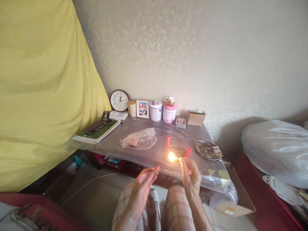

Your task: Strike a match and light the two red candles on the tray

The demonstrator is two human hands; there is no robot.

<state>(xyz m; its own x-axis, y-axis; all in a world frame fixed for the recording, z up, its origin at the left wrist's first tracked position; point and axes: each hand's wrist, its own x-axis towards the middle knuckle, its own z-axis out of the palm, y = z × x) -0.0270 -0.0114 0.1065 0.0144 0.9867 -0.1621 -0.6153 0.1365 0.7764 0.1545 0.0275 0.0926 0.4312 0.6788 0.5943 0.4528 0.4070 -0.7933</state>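
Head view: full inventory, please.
table: 1, greyish, centre
clock: 1, white, back left
canisters: 3, yellow, white, pink, back
figurine: 1, multicoloured, back
picture frame: 1, pale, back
cartons: 2, brown, right
book: 1, green, left
bags: 2, translucent, centre, right
cloth: 1, yellow, left
plates: 2, silvery, front, right
candles: 2, red, front
box: 1, brown, front
match: 1, yellow flame, front
clutter: uncounted, mixed, below table
legs: 2, plaid, bottom
left hand: 1, holding box
right hand: 1, holding match

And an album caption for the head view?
Right hand holds a lit match near two red candles; left hand holds a matchbox.
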